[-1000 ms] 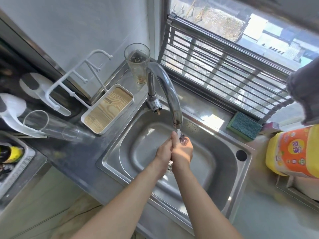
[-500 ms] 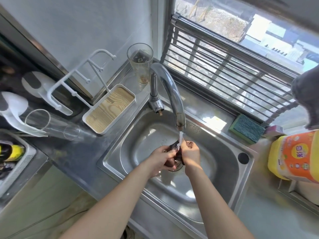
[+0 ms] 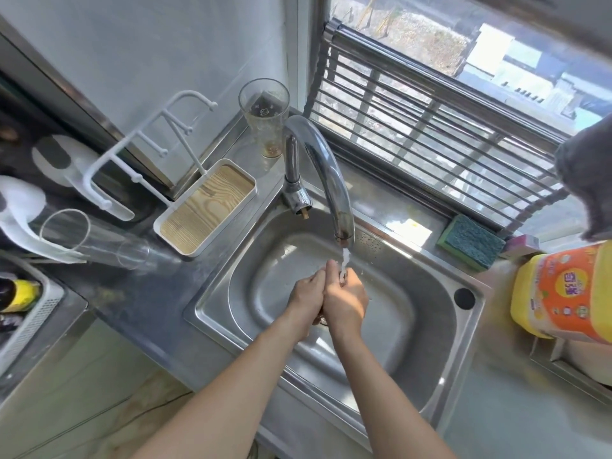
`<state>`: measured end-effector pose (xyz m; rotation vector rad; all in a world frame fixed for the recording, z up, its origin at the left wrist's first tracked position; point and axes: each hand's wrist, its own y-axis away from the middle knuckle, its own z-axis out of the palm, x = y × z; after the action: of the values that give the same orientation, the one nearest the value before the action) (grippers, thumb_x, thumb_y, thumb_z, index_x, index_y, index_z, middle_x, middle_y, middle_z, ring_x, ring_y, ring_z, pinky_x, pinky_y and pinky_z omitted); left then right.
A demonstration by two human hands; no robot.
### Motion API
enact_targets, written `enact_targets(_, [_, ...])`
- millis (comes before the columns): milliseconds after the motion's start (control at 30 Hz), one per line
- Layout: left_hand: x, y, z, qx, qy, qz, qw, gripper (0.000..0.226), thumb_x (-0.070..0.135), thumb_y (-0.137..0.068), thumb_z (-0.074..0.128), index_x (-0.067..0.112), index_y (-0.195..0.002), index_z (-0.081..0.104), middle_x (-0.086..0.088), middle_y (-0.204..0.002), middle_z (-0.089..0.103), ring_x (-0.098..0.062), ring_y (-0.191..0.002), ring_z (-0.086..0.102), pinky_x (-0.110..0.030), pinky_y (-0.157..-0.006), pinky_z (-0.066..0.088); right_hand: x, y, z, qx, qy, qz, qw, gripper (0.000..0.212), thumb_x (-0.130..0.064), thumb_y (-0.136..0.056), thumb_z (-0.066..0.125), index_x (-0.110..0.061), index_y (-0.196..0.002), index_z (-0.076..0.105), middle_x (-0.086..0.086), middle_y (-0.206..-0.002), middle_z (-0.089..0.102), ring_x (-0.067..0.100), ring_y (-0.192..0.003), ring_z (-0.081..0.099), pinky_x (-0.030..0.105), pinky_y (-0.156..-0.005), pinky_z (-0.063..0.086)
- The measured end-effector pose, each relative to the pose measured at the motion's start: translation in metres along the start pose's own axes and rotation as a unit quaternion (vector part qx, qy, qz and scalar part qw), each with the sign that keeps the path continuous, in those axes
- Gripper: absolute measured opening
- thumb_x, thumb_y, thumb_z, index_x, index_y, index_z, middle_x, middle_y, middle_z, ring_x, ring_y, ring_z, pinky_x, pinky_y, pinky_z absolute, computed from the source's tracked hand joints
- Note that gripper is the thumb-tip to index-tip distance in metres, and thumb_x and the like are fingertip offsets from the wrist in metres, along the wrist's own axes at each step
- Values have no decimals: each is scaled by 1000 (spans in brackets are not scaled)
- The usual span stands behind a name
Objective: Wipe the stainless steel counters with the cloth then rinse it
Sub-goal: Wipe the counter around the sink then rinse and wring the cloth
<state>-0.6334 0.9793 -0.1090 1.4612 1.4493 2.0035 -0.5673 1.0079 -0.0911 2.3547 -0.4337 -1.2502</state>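
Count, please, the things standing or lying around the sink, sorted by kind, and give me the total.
Drinking glasses: 2, one upright glass behind the tap, one glass lying on its side at the left.
Sponges: 1, the green sponge on the sink's back edge.
Trays: 1, the white tray with a wood-pattern base.
Yellow bottles: 1, the orange-labelled bottle at the right.
Total: 5

Both bare forearms reach in from 6 o'clock and converge toward 12. The left hand [image 3: 306,294] and right hand [image 3: 346,298] are pressed side by side, fingers pointing away and curled inward together; whether they clasp anything between them cannot be told.
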Motion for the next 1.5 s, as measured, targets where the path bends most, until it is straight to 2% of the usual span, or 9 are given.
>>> enact_targets(333, [4, 4, 3, -39, -10, -7, 999, 42, 48, -99, 49, 22, -67, 47, 1, -48, 33, -13, -37, 25, -16, -44, 18, -2, -22, -6, -10, 19, 94, 995, 51, -55, -100, 54, -12, -76, 65, 18, -96, 72, 35, -96, 62, 33, -79, 41])
enact_targets(500, [-11, -10, -13, -25, -33, 53, 998, 39, 55, -87, 67, 18, -98, 64, -3, -88, 75, -22, -77, 73, -28, -62, 48, 15, -44, -16, 1, -94, 210, 973, 64, -68, -88, 43, -10, -78, 67, 17, -87, 73, 38, -83, 72, 49, -80, 61])
enact_targets(600, [-12, -14, -20, 21, 34, 21, 999, 18, 31, -101, 61, 16, -109, 66, -7, -96, 74, -20, -77, 70, -24, -60, 50, 40, -57, -6, -10, -86, 180, 980, 45, -57, -73, 48, -20, -82, 72, 8, -85, 75, 38, -93, 72, 56, -91, 59])
enact_targets(700, [-3, -6, -6, 20, 58, 33, 998, 22, 28, -108, 46, 14, -108, 63, -3, -80, 65, -10, -62, 59, -20, -54, 46, 9, -5, -1, -65, -33, 72, 995, 21, -43, -96, 51, -28, -105, 63, 2, -103, 69, 27, -103, 62, 44, -98, 51])
enact_targets(867, [9, 8, 8, -35, 49, 19, 998, 56, 53, -107, 35, 19, -83, 71, 9, -74, 75, -8, -78, 70, -27, -78, 56, 3, 13, 3, -14, -56, 24, 998, 44, -66, -90, 50, -22, -88, 52, 5, -83, 64, 24, -83, 63, 45, -83, 53])
enact_targets(1000, [18, 7, 12, -9, 65, 6, 998, 52, 53, -105, 43, 12, -95, 74, 0, -85, 76, -17, -79, 70, -26, -65, 54, -2, 0, 1, -5, -23, 52, 998, 52, -66, -91, 58, -15, -80, 54, 1, -71, 67, 26, -75, 65, 40, -73, 53])
enact_targets(1133, [17, -2, 12, 35, -1, 21, 999, 47, 47, -101, 47, 11, -94, 76, -8, -85, 72, -24, -73, 64, -28, -58, 47, -4, -8, 0, 8, 24, 61, 998, 45, -54, -96, 58, -11, -82, 60, 2, -73, 66, 33, -81, 62, 34, -70, 40])
enact_targets(1300, [8, -5, 1, 91, -232, 116, 962, 43, 44, -103, 48, 8, -101, 70, -16, -105, 74, -34, -101, 65, -35, -80, 47, 4, -16, -6, -27, 110, 68, 991, 47, -52, -98, 55, -13, -71, 54, 7, -75, 63, 33, -82, 56, 34, -72, 40])
enact_targets(1500, [-8, -14, -12, 46, 137, -59, 988, 19, 16, -96, 67, 11, -106, 51, -14, -94, 64, -20, -58, 61, -30, -55, 54, 19, -35, -18, -33, -63, 33, 997, 7, -23, -94, 66, -22, -99, 61, -5, -80, 61, 24, -86, 60, 37, -84, 48])
